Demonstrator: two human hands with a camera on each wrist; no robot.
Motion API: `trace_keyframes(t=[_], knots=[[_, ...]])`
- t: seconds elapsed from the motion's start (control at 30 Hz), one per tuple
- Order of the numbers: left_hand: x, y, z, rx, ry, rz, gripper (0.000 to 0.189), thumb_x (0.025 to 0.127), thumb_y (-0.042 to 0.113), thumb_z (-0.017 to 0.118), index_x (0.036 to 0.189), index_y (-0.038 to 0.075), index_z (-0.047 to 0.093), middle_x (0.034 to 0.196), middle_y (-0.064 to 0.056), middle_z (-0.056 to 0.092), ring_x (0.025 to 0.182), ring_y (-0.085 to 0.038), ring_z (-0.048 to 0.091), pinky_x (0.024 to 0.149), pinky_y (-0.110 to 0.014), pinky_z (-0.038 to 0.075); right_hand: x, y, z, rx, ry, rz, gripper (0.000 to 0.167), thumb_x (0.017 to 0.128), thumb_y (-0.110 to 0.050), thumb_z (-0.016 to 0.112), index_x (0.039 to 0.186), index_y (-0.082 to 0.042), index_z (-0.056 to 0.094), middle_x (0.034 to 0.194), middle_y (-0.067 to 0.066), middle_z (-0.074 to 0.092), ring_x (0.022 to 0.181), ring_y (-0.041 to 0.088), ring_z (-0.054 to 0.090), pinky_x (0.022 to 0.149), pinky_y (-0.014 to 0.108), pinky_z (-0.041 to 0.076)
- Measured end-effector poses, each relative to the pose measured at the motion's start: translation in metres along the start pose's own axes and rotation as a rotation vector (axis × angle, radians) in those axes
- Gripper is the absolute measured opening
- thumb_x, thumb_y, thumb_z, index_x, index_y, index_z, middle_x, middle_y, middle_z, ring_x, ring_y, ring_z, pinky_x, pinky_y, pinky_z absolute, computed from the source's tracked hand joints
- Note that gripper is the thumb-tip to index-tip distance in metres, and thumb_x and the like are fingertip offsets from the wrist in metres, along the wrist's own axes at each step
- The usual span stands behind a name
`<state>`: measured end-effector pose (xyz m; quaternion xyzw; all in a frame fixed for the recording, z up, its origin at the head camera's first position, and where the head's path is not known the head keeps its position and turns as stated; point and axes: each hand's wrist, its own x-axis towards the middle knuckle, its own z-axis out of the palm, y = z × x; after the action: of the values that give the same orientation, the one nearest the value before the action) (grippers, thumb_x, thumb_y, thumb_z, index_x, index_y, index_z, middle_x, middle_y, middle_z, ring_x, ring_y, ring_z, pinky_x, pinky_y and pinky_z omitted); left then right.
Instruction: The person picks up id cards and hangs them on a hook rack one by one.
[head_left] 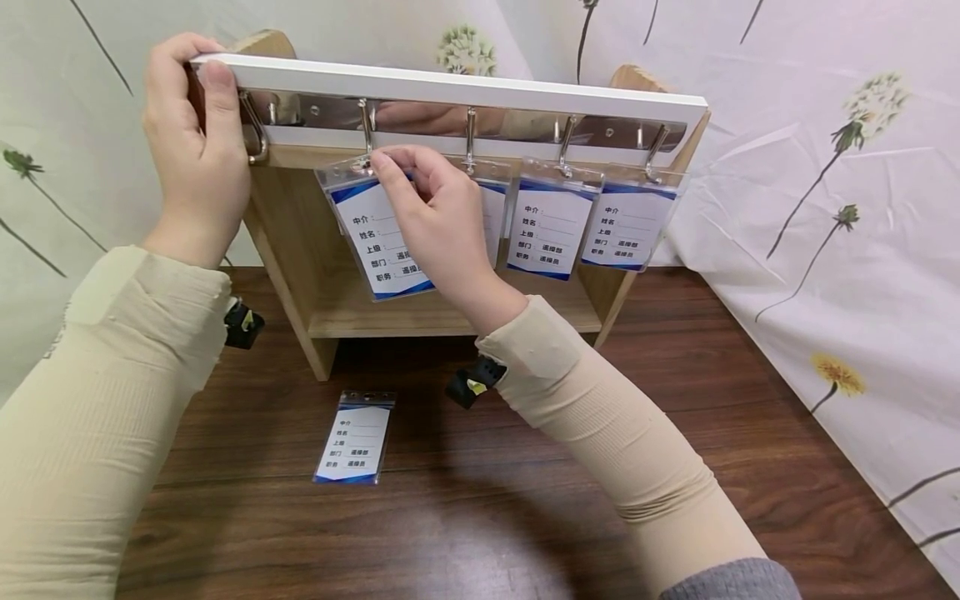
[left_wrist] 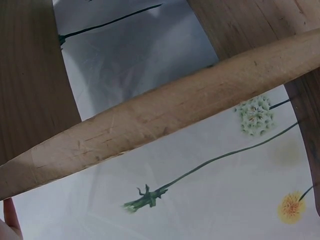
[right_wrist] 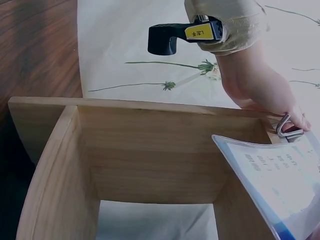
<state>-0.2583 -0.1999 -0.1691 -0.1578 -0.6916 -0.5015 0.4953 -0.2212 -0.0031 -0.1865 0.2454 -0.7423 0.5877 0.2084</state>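
My left hand point(head_left: 195, 158) grips the left end of a white hook rail point(head_left: 465, 83), thumb on its front face. At the second hook point(head_left: 365, 125) from the left, my right hand point(head_left: 446, 217) pinches the clear top edge of a badge holder point(head_left: 375, 242), which tilts and is partly covered by the fingers. In the right wrist view that badge holder point(right_wrist: 280, 185) slants near the leftmost hook point(right_wrist: 286, 129). Other badge holders hang further right; one point(head_left: 495, 208) is half hidden behind my right hand, then come two more point(head_left: 553, 229), point(head_left: 632, 223).
The rail sits across a light wooden shelf unit point(head_left: 450, 321) with open sides. On the dark wood-look surface point(head_left: 495, 525) in front lies another badge holder point(head_left: 354, 443). The leftmost hook point(head_left: 257, 137) carries nothing. A floral white cloth point(head_left: 787, 208) hangs behind and to the right.
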Motion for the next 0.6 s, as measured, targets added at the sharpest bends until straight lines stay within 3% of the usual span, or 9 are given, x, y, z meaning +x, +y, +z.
trace_keyframes(t=[0.43, 0.6], knots=[[0.0013, -0.0001, 0.0001, -0.009, 0.002, -0.005, 0.021, 0.101, 0.008, 0.042, 0.112, 0.016, 0.058, 0.101, 0.017, 0.047, 0.097, 0.004, 0.046, 0.093, -0.019, 0.034, -0.0001, 0.0016, 0.0052, 0.025, 0.017, 0.004, 0.023, 0.101, -0.020, 0.056, 0.113, -0.005, 0.070, 0.089, 0.009, 0.075, 0.071, 0.010, 0.068, 0.061, 0.023, 0.051], [0.0002, -0.0007, 0.0005, -0.001, 0.001, -0.009, 0.020, 0.101, 0.010, 0.043, 0.112, 0.016, 0.058, 0.101, 0.017, 0.047, 0.100, 0.002, 0.046, 0.095, -0.019, 0.034, 0.0029, 0.0047, 0.0069, 0.062, 0.053, 0.075, 0.023, 0.101, -0.020, 0.056, 0.113, -0.005, 0.070, 0.095, 0.008, 0.076, 0.074, 0.010, 0.069, 0.062, 0.022, 0.050]])
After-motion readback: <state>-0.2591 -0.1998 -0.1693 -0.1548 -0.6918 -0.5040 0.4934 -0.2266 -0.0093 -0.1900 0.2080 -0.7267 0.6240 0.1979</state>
